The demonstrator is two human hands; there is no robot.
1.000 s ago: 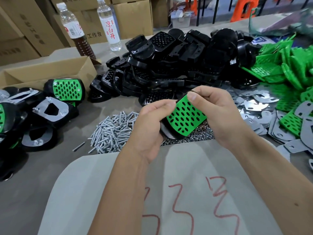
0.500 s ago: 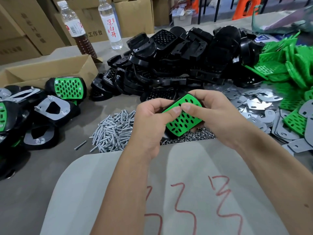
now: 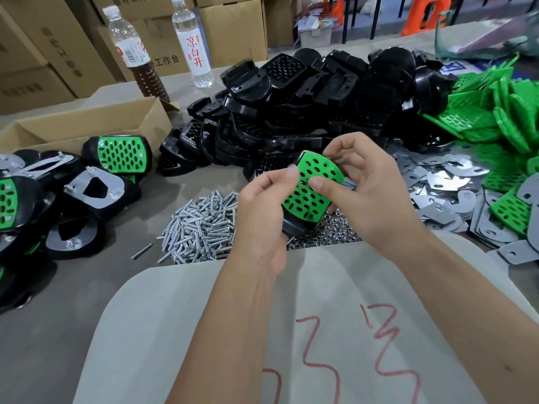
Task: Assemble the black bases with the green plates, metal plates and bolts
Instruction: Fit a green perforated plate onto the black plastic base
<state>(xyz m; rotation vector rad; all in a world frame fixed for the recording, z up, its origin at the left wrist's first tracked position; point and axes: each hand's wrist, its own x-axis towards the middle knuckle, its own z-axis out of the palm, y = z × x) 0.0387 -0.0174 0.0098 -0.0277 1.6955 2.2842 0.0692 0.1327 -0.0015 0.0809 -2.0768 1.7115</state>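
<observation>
A green perforated plate (image 3: 312, 188) lies on a black base (image 3: 294, 227), held above the table between both hands. My left hand (image 3: 262, 211) grips the base's left side, thumb on the plate's edge. My right hand (image 3: 373, 193) holds the right side, its thumb pressing the plate's face. Below lie a heap of bolts (image 3: 198, 225) and a patch of nuts (image 3: 329, 233). Loose black bases (image 3: 315, 94) are piled behind, green plates (image 3: 501, 115) at the right, and metal plates (image 3: 449, 182) beside them.
Finished assemblies (image 3: 96, 182) lie at the left in front of an open cardboard box (image 3: 87, 121). Two bottles (image 3: 192, 45) stand at the back among cartons. A grey sheet with red marks (image 3: 291, 330) covers the near table.
The green plate has gone from tilted up between the fingers to lying flat on the black base. Both thumbs have shifted onto it, and the assembly turned a little.
</observation>
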